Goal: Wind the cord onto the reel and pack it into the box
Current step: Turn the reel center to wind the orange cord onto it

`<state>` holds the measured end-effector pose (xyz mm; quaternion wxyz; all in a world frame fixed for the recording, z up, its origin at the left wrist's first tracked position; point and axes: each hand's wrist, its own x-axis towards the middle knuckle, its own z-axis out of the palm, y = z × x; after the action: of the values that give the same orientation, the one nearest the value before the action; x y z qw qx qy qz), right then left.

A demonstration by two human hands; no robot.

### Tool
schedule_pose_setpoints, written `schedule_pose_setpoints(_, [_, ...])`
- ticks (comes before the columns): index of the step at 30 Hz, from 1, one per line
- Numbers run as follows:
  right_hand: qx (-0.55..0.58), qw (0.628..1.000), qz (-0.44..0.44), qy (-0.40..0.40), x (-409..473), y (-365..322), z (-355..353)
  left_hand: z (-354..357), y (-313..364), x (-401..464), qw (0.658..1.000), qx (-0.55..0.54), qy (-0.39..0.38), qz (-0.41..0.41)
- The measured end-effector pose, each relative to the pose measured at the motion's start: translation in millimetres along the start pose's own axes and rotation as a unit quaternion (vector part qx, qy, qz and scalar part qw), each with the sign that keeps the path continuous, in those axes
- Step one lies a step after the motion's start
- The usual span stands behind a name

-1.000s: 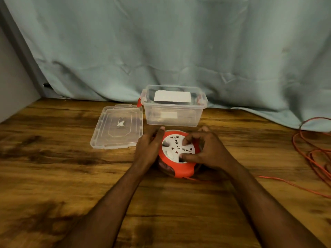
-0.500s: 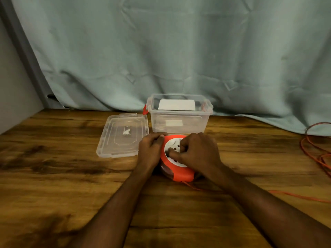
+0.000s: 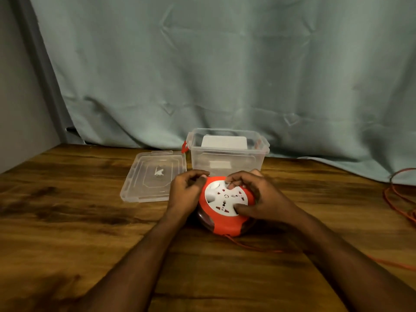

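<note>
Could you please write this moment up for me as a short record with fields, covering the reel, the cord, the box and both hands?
reel: orange cord reel with a white socket face, on the wooden table
cord: orange cord mostly unwound, looped at the table's right edge, one strand leading to the reel
box: clear box open, behind the reel
lid: clear lid lying flat, left of the box
left hand: left hand holds the reel's left side
right hand: right hand grips the white face, fingers curled on it
packing: not yet done

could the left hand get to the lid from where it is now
Probably yes. The left hand grips the reel, and the clear lid lies flat on the table just to its left, nothing between them. It would have to let go first.
</note>
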<state>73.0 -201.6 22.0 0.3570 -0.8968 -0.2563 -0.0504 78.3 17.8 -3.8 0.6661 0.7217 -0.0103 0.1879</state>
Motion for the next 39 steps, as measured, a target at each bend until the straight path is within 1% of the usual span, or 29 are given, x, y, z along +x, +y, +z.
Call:
schedule_pose_setpoints(5, [-0.073, 0.997, 0.014, 0.034, -4, -14, -1, 0, -1, 0, 1.0, 0.0, 0.027, -0.008])
schedule_pose_setpoints(9, [-0.118, 0.988, 0.049, 0.087, -7, -33, 7, 1, 1, -1, 0.999, -0.013, 0.032, -0.027])
schedule_pose_setpoints(13, [-0.16, 0.98, 0.055, 0.104, -8, -44, 18, -2, -1, 2, 0.999, -0.035, 0.019, -0.036])
schedule_pose_setpoints(15, [-0.183, 0.973, 0.052, 0.128, -8, -47, 20, -3, 0, 2, 0.998, -0.049, 0.007, -0.037])
schedule_pose_setpoints(17, [-0.194, 0.969, 0.03, 0.149, -6, -46, 19, -2, 1, 2, 0.999, -0.043, -0.006, -0.027])
schedule_pose_setpoints(20, [-0.196, 0.969, -0.026, 0.145, -5, -39, 14, 3, 1, 4, 0.999, -0.035, -0.012, -0.024])
schedule_pose_setpoints(23, [-0.212, 0.969, -0.047, 0.118, -8, -34, 12, 2, 0, 8, 0.996, -0.064, 0.039, -0.041])
schedule_pose_setpoints(26, [-0.199, 0.975, -0.014, 0.094, -10, -37, 18, 3, -2, 7, 0.994, -0.073, 0.07, -0.04])
schedule_pose_setpoints(29, [-0.217, 0.97, 0.043, 0.104, -9, -43, 19, 5, -2, 5, 0.995, -0.074, 0.059, -0.033])
schedule_pose_setpoints(31, [-0.228, 0.964, 0.062, 0.125, -11, -46, 20, 5, -1, 4, 0.995, -0.083, 0.053, -0.029])
schedule_pose_setpoints(37, [-0.251, 0.948, 0.021, 0.196, -4, -50, 44, 6, 1, -3, 0.997, -0.059, 0.043, 0.005])
schedule_pose_setpoints(39, [-0.246, 0.942, -0.025, 0.225, -4, -47, 42, 6, 0, -1, 0.997, -0.061, 0.038, 0.005])
